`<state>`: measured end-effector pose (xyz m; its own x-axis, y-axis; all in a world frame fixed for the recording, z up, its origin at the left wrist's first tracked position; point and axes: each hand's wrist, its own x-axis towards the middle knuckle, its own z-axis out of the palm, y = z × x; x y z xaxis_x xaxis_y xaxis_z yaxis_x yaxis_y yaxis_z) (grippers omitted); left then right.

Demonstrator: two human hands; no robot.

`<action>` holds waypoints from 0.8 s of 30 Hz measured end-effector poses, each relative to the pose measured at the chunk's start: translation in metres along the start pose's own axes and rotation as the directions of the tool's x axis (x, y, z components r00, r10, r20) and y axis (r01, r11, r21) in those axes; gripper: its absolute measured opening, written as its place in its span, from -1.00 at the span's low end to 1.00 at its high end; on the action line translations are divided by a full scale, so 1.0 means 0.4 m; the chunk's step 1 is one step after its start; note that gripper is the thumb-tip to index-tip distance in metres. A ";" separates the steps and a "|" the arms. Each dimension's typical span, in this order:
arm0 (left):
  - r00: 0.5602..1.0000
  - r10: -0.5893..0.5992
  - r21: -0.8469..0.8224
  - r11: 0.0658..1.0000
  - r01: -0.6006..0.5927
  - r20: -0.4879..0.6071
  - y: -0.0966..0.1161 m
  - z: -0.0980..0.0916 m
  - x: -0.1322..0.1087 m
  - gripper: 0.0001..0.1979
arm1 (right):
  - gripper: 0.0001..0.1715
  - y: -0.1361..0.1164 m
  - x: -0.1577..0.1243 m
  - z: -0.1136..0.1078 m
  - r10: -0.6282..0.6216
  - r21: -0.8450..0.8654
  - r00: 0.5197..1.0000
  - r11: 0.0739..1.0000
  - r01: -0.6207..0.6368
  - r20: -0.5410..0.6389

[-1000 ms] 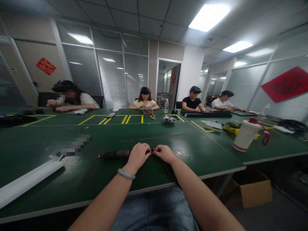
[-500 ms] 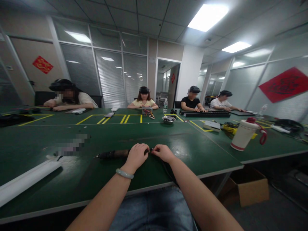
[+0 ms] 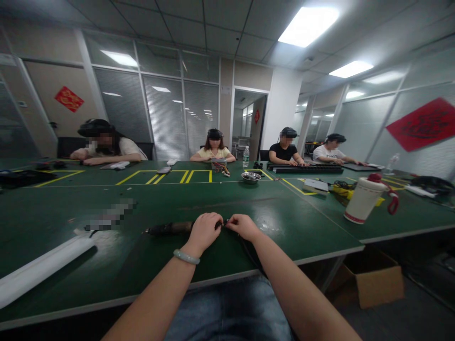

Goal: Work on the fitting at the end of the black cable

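Observation:
A dark electric screwdriver (image 3: 172,228) with a brownish body lies across the green table, its thin bit pointing left. My left hand (image 3: 206,231) is wrapped round its rear end, fingers closed. Just beside it, my right hand (image 3: 243,227) pinches the end of a black cable (image 3: 250,252) at the back of the screwdriver. The fingertips of both hands nearly meet there. The small joint between tool and cable is mostly covered by my fingers, so I cannot tell whether it is connected.
On the left lies a long white bar (image 3: 46,265). A metal bowl (image 3: 250,177) stands beyond my hands, and a white tumbler (image 3: 364,201) with a red lid is at right. Several people sit along the far side. A cardboard box (image 3: 379,286) is on the floor.
The whole view has shifted slightly to the right. Both hands keep the same hold on the screwdriver and the cable end.

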<state>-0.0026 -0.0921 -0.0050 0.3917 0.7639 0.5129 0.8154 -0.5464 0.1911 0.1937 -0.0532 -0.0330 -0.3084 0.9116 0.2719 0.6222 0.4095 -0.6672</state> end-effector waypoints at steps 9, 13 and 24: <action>1.000 -0.031 0.003 1.000 0.031 0.002 0.002 -0.001 0.002 -0.89 | -0.80 0.002 0.001 -0.003 0.010 -0.013 1.000 1.000 -0.009 0.016; 1.000 -0.005 -0.005 1.000 0.005 0.001 0.002 -0.003 0.001 -0.89 | -0.80 0.009 0.004 0.000 -0.008 -0.008 1.000 1.000 0.008 0.013; 0.999 -0.034 -0.006 0.999 0.035 0.030 0.010 -0.007 0.001 -0.86 | -0.80 0.004 0.002 0.001 0.006 -0.004 1.000 1.000 -0.006 0.011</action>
<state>-0.0002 -0.0950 -0.0017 0.3760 0.7923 0.4805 0.8258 -0.5218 0.2142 0.1940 -0.0518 -0.0341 -0.3121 0.9138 0.2601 0.6268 0.4038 -0.6664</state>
